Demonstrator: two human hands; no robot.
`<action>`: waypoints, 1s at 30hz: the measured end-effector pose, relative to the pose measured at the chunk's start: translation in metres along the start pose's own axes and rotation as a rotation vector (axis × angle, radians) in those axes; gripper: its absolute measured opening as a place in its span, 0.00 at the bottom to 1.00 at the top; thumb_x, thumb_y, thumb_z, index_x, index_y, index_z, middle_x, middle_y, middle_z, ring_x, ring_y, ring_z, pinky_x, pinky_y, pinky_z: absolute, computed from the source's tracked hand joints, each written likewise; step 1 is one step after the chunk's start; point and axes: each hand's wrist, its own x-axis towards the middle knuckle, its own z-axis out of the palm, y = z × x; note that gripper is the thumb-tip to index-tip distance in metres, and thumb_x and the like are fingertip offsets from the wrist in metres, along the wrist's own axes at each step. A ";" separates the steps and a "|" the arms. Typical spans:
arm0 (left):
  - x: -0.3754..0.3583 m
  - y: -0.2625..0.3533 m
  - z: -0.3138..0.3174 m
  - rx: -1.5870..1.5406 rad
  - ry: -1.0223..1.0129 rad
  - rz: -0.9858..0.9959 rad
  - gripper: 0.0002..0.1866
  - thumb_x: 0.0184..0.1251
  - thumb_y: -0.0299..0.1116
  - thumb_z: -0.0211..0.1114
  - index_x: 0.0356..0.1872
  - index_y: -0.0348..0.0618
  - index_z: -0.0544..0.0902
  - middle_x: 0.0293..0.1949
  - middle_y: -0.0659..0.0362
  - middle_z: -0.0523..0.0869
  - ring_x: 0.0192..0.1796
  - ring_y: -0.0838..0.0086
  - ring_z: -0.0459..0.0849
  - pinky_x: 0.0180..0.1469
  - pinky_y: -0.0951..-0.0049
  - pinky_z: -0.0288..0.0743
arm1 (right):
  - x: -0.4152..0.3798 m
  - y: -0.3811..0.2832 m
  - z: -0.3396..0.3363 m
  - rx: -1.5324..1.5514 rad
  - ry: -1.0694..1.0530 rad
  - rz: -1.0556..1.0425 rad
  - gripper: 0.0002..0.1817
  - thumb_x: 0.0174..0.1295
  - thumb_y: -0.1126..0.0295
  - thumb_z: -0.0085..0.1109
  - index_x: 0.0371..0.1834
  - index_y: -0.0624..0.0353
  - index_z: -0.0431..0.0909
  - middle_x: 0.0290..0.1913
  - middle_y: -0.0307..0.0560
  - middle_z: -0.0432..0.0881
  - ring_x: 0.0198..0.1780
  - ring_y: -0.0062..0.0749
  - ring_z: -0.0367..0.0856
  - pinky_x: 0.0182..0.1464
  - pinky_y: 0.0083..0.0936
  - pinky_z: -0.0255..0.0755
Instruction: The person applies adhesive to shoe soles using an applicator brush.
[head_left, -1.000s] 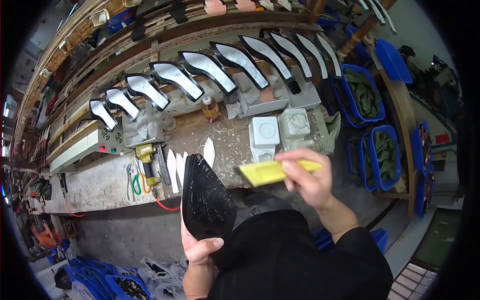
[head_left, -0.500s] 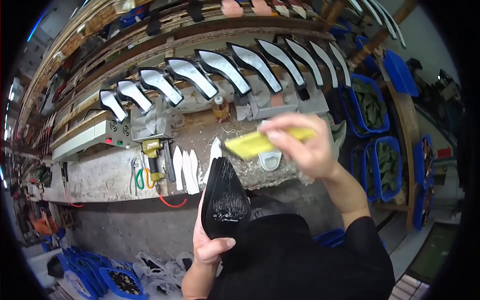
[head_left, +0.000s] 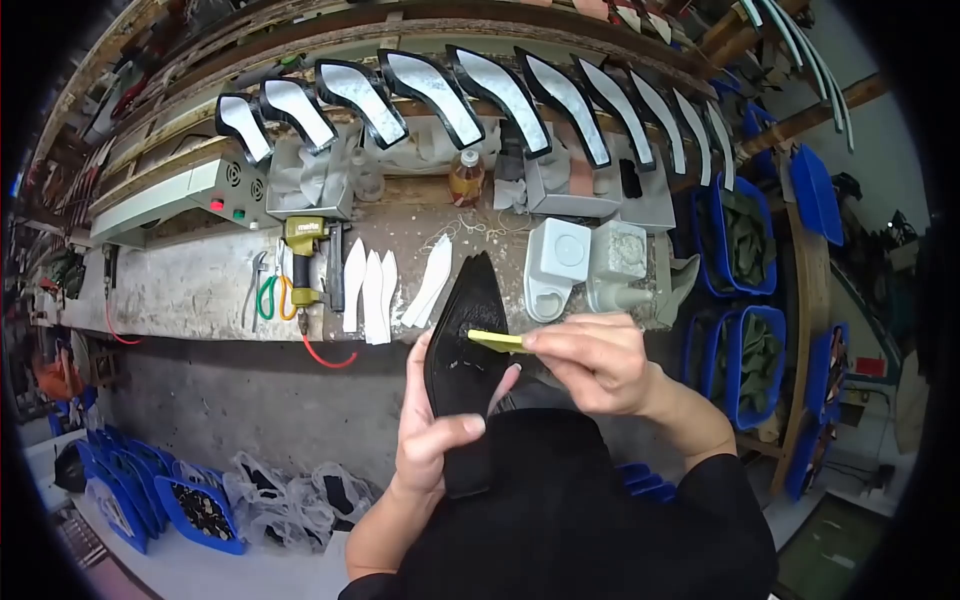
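Note:
My left hand (head_left: 435, 440) grips black pointed shoe pieces (head_left: 465, 365), with the fingers behind and the thumb at the lower front. Two tips show at the top, and the face has a wet-looking patch with a few white specks. In my right hand (head_left: 600, 362), a flat yellow applicator (head_left: 495, 341) is pinched between thumb and fingers. Its far end meets the black surface. White pointed strips (head_left: 430, 283) lie on the bench just beyond, and two white plastic containers (head_left: 558, 255) stand to the right.
Several black pieces with white linings (head_left: 430, 95) line the rack. On the bench (head_left: 200, 290) lie a nail gun (head_left: 305, 262), scissors (head_left: 285, 285) and white strips (head_left: 372, 290); a bottle (head_left: 466, 180) stands behind. Blue baskets (head_left: 745, 365) are at right, another blue basket (head_left: 205, 515) at lower left.
My right hand has lowered the yellow applicator onto the black piece. The white smear there has shrunk to specks. My view has shifted, showing more of the white containers.

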 end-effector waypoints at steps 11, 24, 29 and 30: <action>0.017 -0.002 -0.004 -0.006 -0.258 0.058 0.55 0.59 0.26 0.59 0.90 0.52 0.45 0.85 0.52 0.62 0.83 0.59 0.67 0.85 0.50 0.57 | -0.004 -0.019 0.002 -0.032 0.074 -0.011 0.20 0.50 0.88 0.67 0.49 0.67 0.87 0.43 0.55 0.93 0.22 0.28 0.78 0.26 0.20 0.73; 0.036 0.006 0.033 -0.309 -0.123 0.215 0.48 0.81 0.74 0.30 0.89 0.52 0.50 0.88 0.58 0.56 0.87 0.66 0.60 0.88 0.49 0.46 | -0.009 -0.057 -0.005 0.081 -0.081 -0.023 0.15 0.57 0.84 0.65 0.48 0.62 0.88 0.46 0.55 0.94 0.21 0.24 0.77 0.24 0.17 0.67; 0.045 0.027 0.044 -0.502 -0.055 0.217 0.41 0.85 0.67 0.34 0.87 0.50 0.58 0.85 0.57 0.64 0.85 0.65 0.63 0.88 0.48 0.47 | 0.017 -0.050 -0.016 -0.094 -0.198 -0.168 0.12 0.63 0.81 0.63 0.48 0.61 0.89 0.46 0.53 0.95 0.22 0.22 0.78 0.24 0.16 0.67; 0.045 0.029 0.043 -0.521 -0.045 0.212 0.40 0.86 0.64 0.35 0.86 0.49 0.60 0.84 0.56 0.66 0.84 0.65 0.65 0.88 0.48 0.48 | 0.019 -0.053 -0.018 -0.080 -0.191 -0.172 0.11 0.64 0.81 0.63 0.48 0.61 0.89 0.46 0.52 0.95 0.22 0.22 0.78 0.24 0.16 0.67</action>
